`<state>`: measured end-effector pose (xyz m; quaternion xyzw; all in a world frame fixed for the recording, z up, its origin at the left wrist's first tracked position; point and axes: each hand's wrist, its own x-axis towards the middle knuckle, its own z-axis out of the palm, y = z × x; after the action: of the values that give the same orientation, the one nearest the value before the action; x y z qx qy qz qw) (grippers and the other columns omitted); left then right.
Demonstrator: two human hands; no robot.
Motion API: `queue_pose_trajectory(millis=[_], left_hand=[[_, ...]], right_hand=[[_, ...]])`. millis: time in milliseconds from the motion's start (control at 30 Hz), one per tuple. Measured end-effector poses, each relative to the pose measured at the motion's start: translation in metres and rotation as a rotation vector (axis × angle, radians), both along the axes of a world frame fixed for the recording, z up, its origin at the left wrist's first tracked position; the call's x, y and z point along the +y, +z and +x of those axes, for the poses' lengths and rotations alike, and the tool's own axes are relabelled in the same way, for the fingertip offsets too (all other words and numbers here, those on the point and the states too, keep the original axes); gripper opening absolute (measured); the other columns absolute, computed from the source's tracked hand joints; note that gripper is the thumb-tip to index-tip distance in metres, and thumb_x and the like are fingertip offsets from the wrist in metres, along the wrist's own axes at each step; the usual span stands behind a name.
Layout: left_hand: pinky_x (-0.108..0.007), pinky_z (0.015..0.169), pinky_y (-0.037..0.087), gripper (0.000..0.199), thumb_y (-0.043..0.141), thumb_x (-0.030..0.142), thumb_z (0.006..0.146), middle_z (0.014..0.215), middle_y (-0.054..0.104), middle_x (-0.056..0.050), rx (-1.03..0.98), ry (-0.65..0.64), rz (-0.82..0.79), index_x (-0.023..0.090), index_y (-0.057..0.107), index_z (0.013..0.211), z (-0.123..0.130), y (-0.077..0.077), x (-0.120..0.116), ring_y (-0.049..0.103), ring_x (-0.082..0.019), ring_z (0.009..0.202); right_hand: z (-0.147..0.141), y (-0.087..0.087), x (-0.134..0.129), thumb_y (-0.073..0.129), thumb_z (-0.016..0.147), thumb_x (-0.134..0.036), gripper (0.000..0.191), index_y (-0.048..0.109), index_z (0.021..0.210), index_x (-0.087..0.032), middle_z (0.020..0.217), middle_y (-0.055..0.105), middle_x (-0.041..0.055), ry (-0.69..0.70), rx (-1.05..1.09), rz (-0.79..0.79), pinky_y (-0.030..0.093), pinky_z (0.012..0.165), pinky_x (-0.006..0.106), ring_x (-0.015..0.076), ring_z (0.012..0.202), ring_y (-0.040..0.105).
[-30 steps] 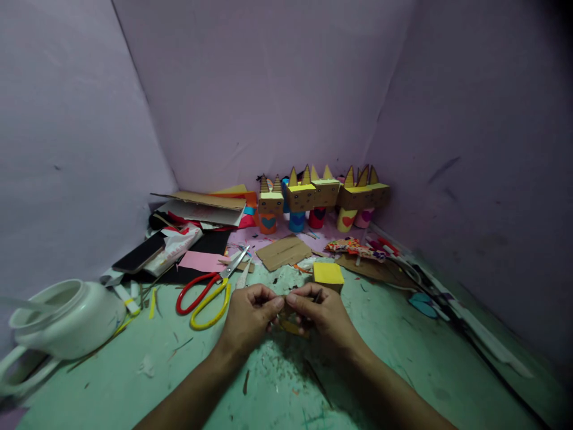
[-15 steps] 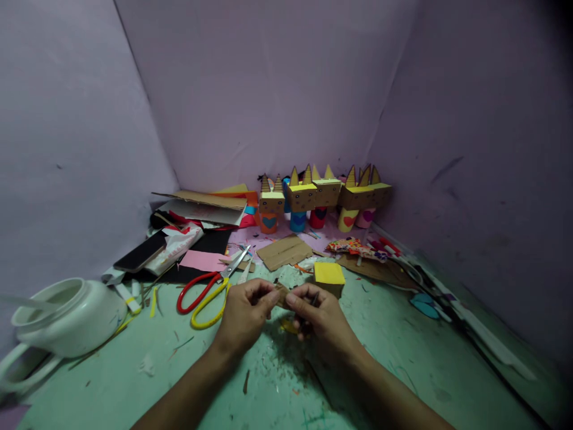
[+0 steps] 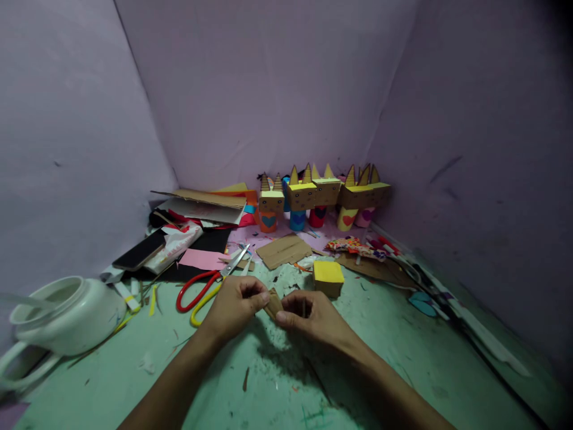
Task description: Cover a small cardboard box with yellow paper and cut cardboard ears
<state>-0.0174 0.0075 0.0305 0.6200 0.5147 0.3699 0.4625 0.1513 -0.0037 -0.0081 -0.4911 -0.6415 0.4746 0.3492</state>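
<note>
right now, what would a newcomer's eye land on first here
Probably the row of box-headed figures with pointed tops, standing near the back wall. Then the red and yellow scissors, lying left of centre. In front, the left hand pinches a small cardboard piece, with the right hand touching it.

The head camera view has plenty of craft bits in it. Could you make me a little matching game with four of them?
Things:
1. Small cardboard piece
2. Scissors
3. Cardboard box
4. Wide-mouthed pot

Colours and places:
A. Yellow on top, brown on the sides
B. White, near the picture's left edge
C. Between the fingers of the left hand and right hand
D. One red handle, one yellow

Pairs: 1-C, 2-D, 3-A, 4-B
</note>
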Motion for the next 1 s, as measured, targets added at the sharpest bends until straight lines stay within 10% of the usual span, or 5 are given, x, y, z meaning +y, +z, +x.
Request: queue_pose_trajectory(millis=[267, 600, 867, 1000], left_hand=[[-0.019, 0.038, 0.021, 0.014, 0.061, 0.028, 0.057, 0.039, 0.039, 0.007, -0.054, 0.162, -0.041, 0.016, 0.057, 0.051, -0.007, -0.001, 0.005, 0.028, -0.006, 0.038], [-0.017, 0.035, 0.017, 0.019, 0.066, 0.034, 0.057, 0.039, 0.037, 0.007, -0.015, 0.224, -0.048, 0.016, 0.062, 0.057, -0.012, -0.002, 0.008, 0.026, -0.005, 0.037], [-0.018, 0.036, 0.025, 0.018, 0.067, 0.034, 0.057, 0.046, 0.048, 0.002, 0.018, 0.222, -0.007, 0.018, 0.067, 0.063, -0.017, -0.007, 0.011, 0.035, -0.009, 0.043], [-0.018, 0.036, 0.023, 0.016, 0.067, 0.034, 0.059, 0.044, 0.044, 0.003, 0.005, 0.187, -0.009, 0.018, 0.067, 0.062, -0.014, -0.009, 0.011, 0.034, -0.009, 0.041]], right_hand=[[0.005, -0.003, 0.004, 0.065, 0.069, -0.033, 0.027, 0.064, 0.089, -0.016, 0.083, 0.067, 0.0074, -0.182, 0.142, 0.02, 0.048, 0.06, 0.029, 0.0194, 0.073, 0.061], [0.015, 0.02, -0.007, 0.07, 0.056, -0.019, 0.017, 0.067, 0.072, -0.017, 0.068, 0.067, 0.0008, -0.125, 0.412, -0.109, 0.05, 0.063, 0.028, 0.0146, 0.065, 0.063], [0.153, 0.05, 0.005, 0.063, 0.063, -0.024, 0.01, 0.069, 0.068, -0.018, 0.047, 0.059, -0.001, -0.663, -0.24, 0.184, 0.039, 0.041, 0.027, 0.0132, 0.038, 0.05], [0.21, 0.057, 0.036, 0.063, 0.057, -0.012, 0.007, 0.068, 0.056, -0.017, 0.057, 0.066, 0.0066, -0.744, -0.615, 0.292, 0.045, 0.06, 0.035, 0.0231, 0.059, 0.061]])
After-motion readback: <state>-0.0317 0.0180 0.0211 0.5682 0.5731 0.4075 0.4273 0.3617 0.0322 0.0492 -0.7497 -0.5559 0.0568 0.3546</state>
